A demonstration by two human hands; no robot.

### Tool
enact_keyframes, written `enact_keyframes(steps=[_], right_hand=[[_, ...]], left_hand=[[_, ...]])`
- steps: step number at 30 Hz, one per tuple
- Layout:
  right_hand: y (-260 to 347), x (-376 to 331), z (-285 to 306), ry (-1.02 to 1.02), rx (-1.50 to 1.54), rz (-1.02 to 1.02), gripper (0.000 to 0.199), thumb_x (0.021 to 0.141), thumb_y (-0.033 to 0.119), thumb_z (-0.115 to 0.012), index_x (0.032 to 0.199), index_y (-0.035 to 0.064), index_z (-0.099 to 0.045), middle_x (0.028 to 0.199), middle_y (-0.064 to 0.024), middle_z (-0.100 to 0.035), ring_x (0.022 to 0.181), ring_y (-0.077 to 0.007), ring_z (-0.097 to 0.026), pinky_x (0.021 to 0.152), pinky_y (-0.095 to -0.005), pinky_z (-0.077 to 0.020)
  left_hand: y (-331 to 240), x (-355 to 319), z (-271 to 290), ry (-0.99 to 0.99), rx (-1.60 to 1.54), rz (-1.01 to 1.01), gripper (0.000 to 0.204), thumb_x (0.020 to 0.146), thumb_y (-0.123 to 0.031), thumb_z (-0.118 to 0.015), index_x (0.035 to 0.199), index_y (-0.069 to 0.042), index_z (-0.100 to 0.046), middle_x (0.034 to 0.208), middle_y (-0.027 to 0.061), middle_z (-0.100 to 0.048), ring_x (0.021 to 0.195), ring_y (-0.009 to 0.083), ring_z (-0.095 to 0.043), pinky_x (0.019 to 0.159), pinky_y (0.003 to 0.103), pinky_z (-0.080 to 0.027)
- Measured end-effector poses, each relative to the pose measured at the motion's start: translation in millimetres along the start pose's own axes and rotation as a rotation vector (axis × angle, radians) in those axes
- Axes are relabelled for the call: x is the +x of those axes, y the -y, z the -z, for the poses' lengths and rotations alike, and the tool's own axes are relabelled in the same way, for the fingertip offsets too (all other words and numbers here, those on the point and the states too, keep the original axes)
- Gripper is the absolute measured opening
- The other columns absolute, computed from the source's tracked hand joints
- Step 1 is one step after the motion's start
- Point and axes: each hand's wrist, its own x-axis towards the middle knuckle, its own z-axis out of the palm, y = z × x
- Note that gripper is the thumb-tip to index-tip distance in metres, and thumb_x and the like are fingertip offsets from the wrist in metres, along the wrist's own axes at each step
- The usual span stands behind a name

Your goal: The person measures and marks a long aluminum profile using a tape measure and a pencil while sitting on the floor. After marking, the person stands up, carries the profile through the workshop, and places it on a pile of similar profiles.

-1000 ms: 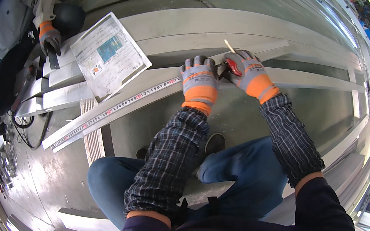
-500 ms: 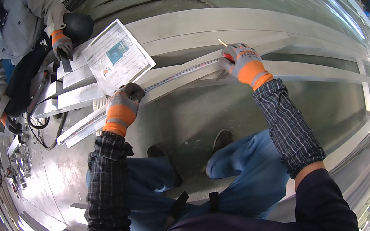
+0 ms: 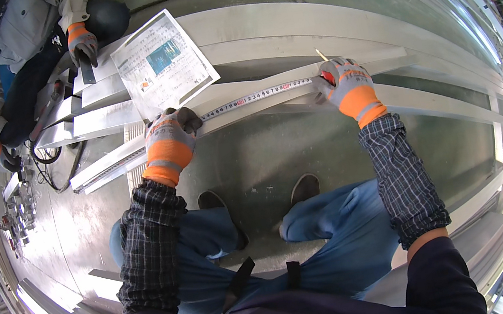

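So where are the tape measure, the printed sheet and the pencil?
tape measure [image 3: 259, 97], head view, middle of the stretched blade
printed sheet [image 3: 163, 63], head view, its centre
pencil [image 3: 321, 55], head view, shaft above the right hand

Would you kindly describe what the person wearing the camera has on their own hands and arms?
Both hands wear knitted work gloves: the left hand and the right hand are grey at the fingers, orange across the back and cuff. Dark blue-and-white checked sleeve covers run up each forearm, over a dark navy top.
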Motion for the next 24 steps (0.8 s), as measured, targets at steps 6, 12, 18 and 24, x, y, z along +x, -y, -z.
enact_keyframes(steps=[6,12,18,24], right_hand=[[0.9,0.6,-4.5,-0.008,-0.018,-0.004,0.061,0.094,0.062,-0.061,0.126,0.0104,-0.069,0.132,-0.0118,-0.068,0.125,-0.0334,-0.061,0.110,-0.0434,-0.0479],[4.2,4.8,1.0,0.061,0.044,0.000,0.072,0.092,0.070,-0.063,0.127,0.0075,-0.071,0.134,-0.0168,-0.068,0.126,-0.0365,-0.061,0.111,-0.0452,-0.0470],[2.5,3.0,-2.3,-0.023,-0.027,-0.016,0.055,0.092,0.057,-0.068,0.126,0.0135,-0.070,0.132,-0.0111,-0.067,0.125,-0.0317,-0.060,0.110,-0.0441,-0.0488],[3.3,8.6,6.2,0.088,-0.012,-0.035,0.060,0.091,0.057,-0.069,0.128,0.0107,-0.068,0.134,-0.0112,-0.066,0.130,-0.0315,-0.058,0.112,-0.0437,-0.0473]], left_hand=[[-0.9,-5.1,-4.9,-0.031,0.057,-0.017,0.017,0.087,-0.010,-0.073,0.101,-0.017,-0.078,0.101,0.0080,-0.077,0.100,0.0306,-0.071,0.090,0.041,-0.056],[0.3,-7.1,-3.3,-0.030,0.013,-0.011,0.015,0.086,-0.013,-0.076,0.100,-0.017,-0.078,0.101,0.0079,-0.076,0.098,0.0304,-0.071,0.087,0.041,-0.056],[-3.6,-6.2,-7.5,-0.082,0.048,-0.062,0.013,0.085,-0.012,-0.076,0.097,-0.018,-0.078,0.099,0.0073,-0.075,0.095,0.0308,-0.071,0.086,0.042,-0.057],[-4.8,-5.3,-6.3,-0.052,0.023,-0.063,0.014,0.085,-0.011,-0.074,0.096,-0.019,-0.078,0.100,0.0087,-0.074,0.097,0.0332,-0.070,0.086,0.044,-0.056]])
